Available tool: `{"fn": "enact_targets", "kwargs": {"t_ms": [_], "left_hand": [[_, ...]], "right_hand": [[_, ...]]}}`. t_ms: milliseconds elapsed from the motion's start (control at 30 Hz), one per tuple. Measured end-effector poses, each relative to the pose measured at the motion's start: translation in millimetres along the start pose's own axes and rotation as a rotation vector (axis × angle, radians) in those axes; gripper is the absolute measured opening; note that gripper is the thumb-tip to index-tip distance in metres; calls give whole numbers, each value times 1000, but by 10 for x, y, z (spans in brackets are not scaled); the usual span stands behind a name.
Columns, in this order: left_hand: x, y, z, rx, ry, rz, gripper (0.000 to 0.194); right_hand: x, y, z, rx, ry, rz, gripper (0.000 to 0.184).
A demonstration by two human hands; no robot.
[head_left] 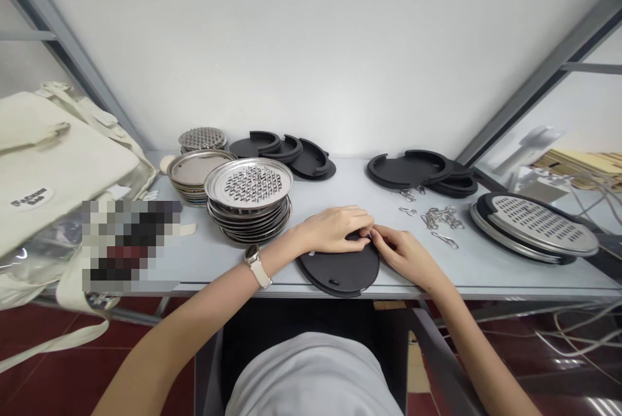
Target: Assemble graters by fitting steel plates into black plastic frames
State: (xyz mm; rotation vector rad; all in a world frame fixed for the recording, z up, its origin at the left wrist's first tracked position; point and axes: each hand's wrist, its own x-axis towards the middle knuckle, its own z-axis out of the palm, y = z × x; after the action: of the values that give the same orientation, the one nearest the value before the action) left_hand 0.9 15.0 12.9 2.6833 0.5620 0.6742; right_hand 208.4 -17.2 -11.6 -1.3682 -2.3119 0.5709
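Note:
A round black plastic holder (340,271) lies at the front of the table, with a small slot near its front edge. My left hand (340,228) reaches across the far side of the holder, its fingers curled down at the upper right rim. Just beside it, my right hand (396,249) has thumb and forefinger pinched together at the same rim. The fingertips of both hands meet there, and what lies between them is too small to make out. Right of the hands is a loose pile of small silvery metal clips (440,217).
Left stands a stack of round metal grater plates (249,184); behind it are plain metal discs (199,166) and another spiked grater (203,138). Black holders lie at the back left (311,158) and back right (411,170). Graters in holders (541,225) sit right; a cream bag (58,163) hangs left.

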Motion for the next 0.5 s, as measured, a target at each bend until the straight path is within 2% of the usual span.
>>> {"fn": "enact_targets", "kwargs": {"t_ms": [500], "left_hand": [[-1, -3, 5, 7, 8, -3, 7]], "right_hand": [[14, -3, 6, -1, -1, 5, 38]]}}
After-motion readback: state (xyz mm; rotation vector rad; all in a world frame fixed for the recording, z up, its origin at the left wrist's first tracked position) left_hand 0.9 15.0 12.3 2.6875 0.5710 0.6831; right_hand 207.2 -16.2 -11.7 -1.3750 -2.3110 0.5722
